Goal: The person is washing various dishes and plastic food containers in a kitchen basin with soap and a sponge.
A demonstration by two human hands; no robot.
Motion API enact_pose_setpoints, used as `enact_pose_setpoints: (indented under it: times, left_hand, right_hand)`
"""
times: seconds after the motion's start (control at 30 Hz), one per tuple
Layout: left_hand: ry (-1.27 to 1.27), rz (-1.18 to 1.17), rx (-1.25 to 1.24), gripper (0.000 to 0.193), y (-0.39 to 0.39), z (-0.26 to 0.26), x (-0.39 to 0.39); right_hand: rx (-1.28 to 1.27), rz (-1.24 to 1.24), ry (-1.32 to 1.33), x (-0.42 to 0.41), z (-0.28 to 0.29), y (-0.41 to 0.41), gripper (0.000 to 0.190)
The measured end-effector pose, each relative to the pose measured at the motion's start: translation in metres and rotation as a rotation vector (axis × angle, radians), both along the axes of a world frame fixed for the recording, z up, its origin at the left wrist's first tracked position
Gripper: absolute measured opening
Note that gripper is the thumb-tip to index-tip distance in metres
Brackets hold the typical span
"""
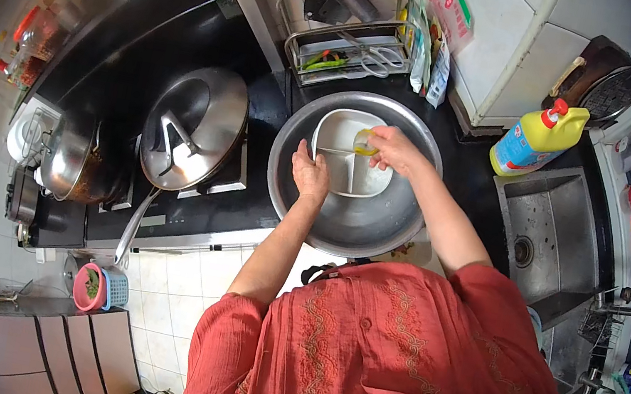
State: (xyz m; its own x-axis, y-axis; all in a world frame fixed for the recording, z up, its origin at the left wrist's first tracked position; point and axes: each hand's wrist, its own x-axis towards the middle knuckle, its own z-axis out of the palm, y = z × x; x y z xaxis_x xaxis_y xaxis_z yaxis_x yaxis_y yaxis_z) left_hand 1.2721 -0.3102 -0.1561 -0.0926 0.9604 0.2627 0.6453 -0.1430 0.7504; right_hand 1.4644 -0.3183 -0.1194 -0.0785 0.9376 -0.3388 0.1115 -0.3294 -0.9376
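A round white divided dish (345, 128) with three compartments sits inside a wide metal basin (277, 181) on the black counter. My left hand (310, 174) grips the dish by its left rim, with its fingers on the wall. In my right hand (394, 151) is a small yellow-edged pad (365, 142), held over the right part of the dish near the dividers. The pad's exact material is unclear, and my fingers cover part of it.
Left of the basin, a lidded wok (219, 117) stands on the stove, its handle (134, 228) jutting past the counter edge. A metal utensil rack (351, 32) stands behind. To the right are a yellow detergent bottle (537, 141) and a steel sink (561, 240).
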Motion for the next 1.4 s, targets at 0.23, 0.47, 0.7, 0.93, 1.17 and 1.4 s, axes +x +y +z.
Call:
enact_pose_setpoints:
  times: [0.23,0.47,0.7,0.93,1.17,1.4]
  left_hand:
    - [-0.316,0.061,-0.184,0.049,0.017,-0.034,-0.015]
    - [-0.513,-0.058,-0.277,0.05,0.013,-0.033,-0.01]
    - [-0.545,-0.027,-0.371,0.053,-0.005,-0.005,0.001]
    - [-0.369,0.113,-0.259,0.055,-0.003,-0.001,0.0]
    - [-0.518,0.15,-0.342,0.056,-0.012,0.011,-0.001]
    - [-0.494,0.123,-0.37,0.059,-0.01,0.009,-0.001]
  right_hand:
    - [0.198,-0.041,0.072,0.014,0.065,-0.032,0.022]
    - [0.046,0.08,-0.286,-0.027,-0.005,-0.032,0.018]
    - [0.271,0.302,-0.874,-0.033,0.0,-0.024,0.021]
    - [0.128,0.357,-1.13,-0.044,-0.002,-0.026,0.02]
    - [0.214,0.424,-0.799,-0.03,0.017,-0.035,0.024]
    - [0.425,0.184,-0.451,-0.052,0.034,-0.039,0.017]
